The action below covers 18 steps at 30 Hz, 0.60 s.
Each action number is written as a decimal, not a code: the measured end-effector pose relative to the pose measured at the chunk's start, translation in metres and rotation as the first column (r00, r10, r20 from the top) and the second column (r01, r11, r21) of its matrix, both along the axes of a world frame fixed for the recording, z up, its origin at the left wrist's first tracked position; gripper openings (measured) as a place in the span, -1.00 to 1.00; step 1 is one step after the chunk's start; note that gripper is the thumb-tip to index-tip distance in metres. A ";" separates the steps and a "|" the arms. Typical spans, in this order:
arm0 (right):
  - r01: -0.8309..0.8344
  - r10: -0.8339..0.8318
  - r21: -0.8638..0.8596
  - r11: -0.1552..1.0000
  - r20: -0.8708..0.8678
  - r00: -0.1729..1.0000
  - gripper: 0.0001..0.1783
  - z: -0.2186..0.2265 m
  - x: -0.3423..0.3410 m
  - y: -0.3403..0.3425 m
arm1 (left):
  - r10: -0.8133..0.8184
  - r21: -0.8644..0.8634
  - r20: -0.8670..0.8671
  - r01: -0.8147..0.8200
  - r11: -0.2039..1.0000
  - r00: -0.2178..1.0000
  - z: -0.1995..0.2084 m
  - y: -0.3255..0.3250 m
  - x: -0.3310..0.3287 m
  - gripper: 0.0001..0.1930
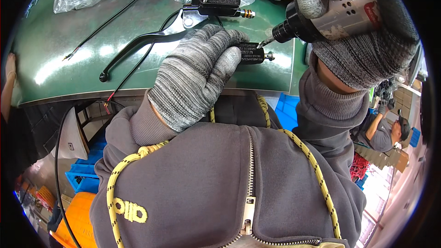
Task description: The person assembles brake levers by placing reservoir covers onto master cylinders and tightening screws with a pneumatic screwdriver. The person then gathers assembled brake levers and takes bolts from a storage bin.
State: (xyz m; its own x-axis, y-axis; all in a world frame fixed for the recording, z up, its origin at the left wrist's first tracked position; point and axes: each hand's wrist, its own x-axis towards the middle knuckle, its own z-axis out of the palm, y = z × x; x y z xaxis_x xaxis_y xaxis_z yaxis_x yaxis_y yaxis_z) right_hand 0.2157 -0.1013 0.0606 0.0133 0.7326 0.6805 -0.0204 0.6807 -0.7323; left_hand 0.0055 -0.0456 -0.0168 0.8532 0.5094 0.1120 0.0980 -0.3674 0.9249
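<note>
Our left hand (195,76), in gray striped knit, has its fingers closed on a small black box-shaped part (251,54). Right of them, our right hand's (367,59) fingers squeeze a silver-and-black barrel-shaped screwdriver (342,18).

Striped-gloved hands (197,69), grey zip hoodie (197,170), apparently embroidered yellow emblem (131,211)

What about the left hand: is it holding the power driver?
No, the right hand grips the power driver, while the left hand holds the black part at the driver's tip.
</note>
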 end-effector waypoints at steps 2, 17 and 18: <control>-0.005 0.005 -0.001 1.000 -0.002 1.000 -0.48 -0.001 -0.001 0.000 | -0.003 0.017 0.000 0.003 1.000 1.000 0.000 0.001 -0.001 -0.70; -0.029 0.028 -0.010 1.000 -0.022 0.999 -0.48 -0.012 0.003 -0.003 | 0.028 -0.080 0.102 -0.019 0.997 0.994 -0.012 -0.001 0.001 -0.71; -0.029 0.029 -0.009 1.000 -0.024 0.999 -0.48 -0.013 0.004 -0.004 | 0.060 -0.093 0.167 -0.045 0.995 0.984 -0.014 -0.001 0.002 -0.75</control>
State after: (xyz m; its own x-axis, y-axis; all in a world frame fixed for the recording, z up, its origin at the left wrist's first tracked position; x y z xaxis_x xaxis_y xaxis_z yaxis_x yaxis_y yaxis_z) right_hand 0.2192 -0.1049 0.0479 0.0081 0.7395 0.6732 -0.0580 0.6724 -0.7379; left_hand 0.0079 -0.0468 -0.0306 0.7976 0.5671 0.2055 -0.0463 -0.2822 0.9582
